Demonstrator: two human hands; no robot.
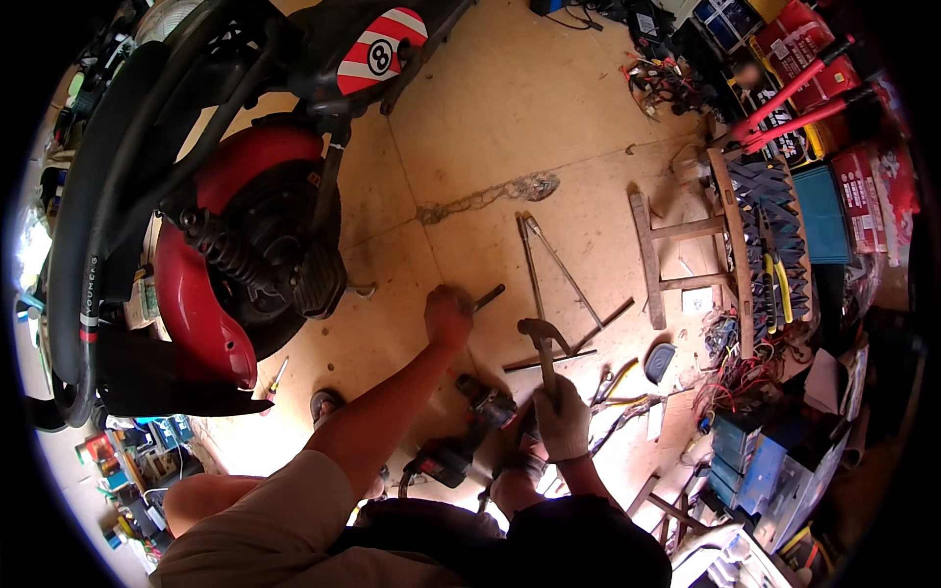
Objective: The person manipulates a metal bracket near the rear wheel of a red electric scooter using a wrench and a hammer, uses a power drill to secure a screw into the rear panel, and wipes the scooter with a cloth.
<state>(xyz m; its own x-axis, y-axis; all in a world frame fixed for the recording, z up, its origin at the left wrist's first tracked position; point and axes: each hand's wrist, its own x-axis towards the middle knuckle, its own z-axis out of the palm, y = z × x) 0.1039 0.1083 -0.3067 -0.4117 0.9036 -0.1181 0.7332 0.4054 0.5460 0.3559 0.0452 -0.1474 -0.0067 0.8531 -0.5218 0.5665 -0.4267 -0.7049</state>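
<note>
My bare left hand [449, 316] is closed round a short dark metal rod [488, 297] just above the tan floor [431, 147]. My gloved right hand [563, 419] grips a claw hammer [539, 338] by its handle, with the head raised to the right of the rod. A cordless drill [482, 402] lies between my arms. Beside the hammer are long thin wrenches [567, 269] and bars on the floor, with several pliers [618, 377] and a dark oval piece [659, 363] farther right.
A red-and-black scooter [211, 314] occupies the left. To the right stand a wooden stool [659, 294], a tool rack [765, 235], red bolt cutters [784, 103], tangled wires [720, 353] and plastic boxes [735, 451]. More wires [657, 88] lie at the back right.
</note>
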